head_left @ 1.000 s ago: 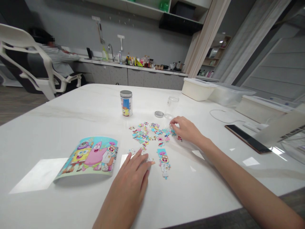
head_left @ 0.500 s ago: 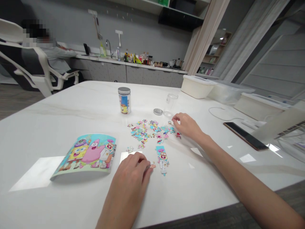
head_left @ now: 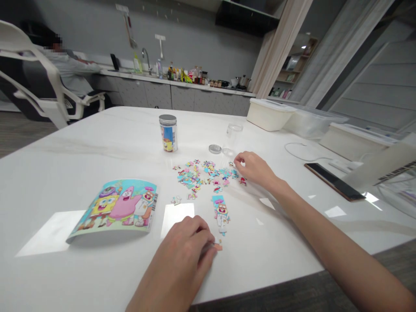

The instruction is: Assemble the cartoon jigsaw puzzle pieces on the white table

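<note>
Between the thumb and fingers of my left hand [head_left: 186, 249] is a puzzle piece [head_left: 218, 247], orange where it shows, held low over or on the table. Just above it lies a joined strip of puzzle pieces [head_left: 221, 212] with a squirrel figure in a white suit. My right hand [head_left: 256, 168] rests at the right edge of the loose puzzle pieces [head_left: 191, 177], its fingers curled together; whether anything is in them is hidden. A small piece [head_left: 231, 164] lies by its fingertips. Left of my left hand is a curled picture sheet [head_left: 121, 206] with the cartoon figures.
Behind the pieces stand a lidded jar [head_left: 168, 134], a clear open jar [head_left: 233, 138] and a metal lid [head_left: 215, 149]. A phone [head_left: 333, 180], a cable and storage boxes [head_left: 271, 115] are on the right. A person [head_left: 69, 71] sits at the far left by a counter.
My left hand has moved right and toward me with the puzzle piece, which is now below the joined strip. My right hand has stayed almost in place. The view has shifted slightly.
</note>
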